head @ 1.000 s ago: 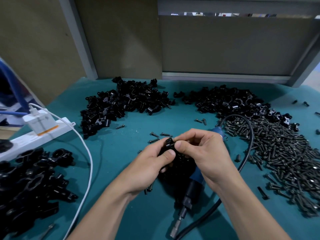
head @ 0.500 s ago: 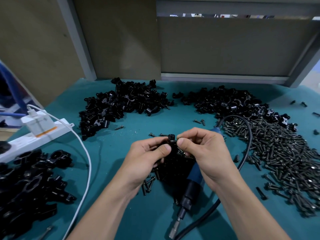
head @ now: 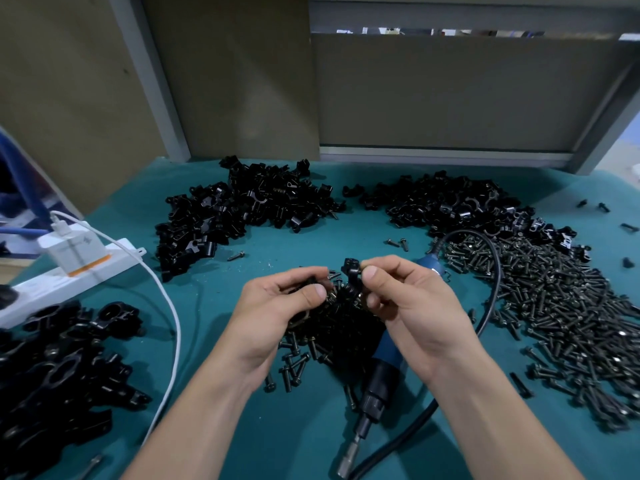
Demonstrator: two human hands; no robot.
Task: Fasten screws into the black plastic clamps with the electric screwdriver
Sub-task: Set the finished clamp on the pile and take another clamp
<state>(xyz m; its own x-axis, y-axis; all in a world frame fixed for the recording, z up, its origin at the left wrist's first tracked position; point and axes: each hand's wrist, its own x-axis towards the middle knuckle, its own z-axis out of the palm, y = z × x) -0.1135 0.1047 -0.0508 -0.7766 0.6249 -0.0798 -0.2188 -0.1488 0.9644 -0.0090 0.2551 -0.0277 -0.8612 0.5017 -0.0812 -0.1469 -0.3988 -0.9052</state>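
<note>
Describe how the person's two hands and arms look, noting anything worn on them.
The left hand and right hand are bare: no gloves, rings or watch visible. Nails are short and unpainted. The left forearm and right forearm are bare to the frame's lower edge; no sleeve shows.

On the surface (head: 294, 438) I log, at the back, the left clamp pile (head: 242, 209) and the right clamp pile (head: 450, 202), with the screw heap (head: 554, 306) in front of the latter. The power strip (head: 69, 275) lies at the left edge, the near clamp pile (head: 59, 375) in front of it. Mid-surface, the left hand (head: 277, 306) and right hand (head: 412, 306) sit above a small parts heap (head: 343, 323), the electric screwdriver (head: 379, 386) lying under the right hand.
</note>
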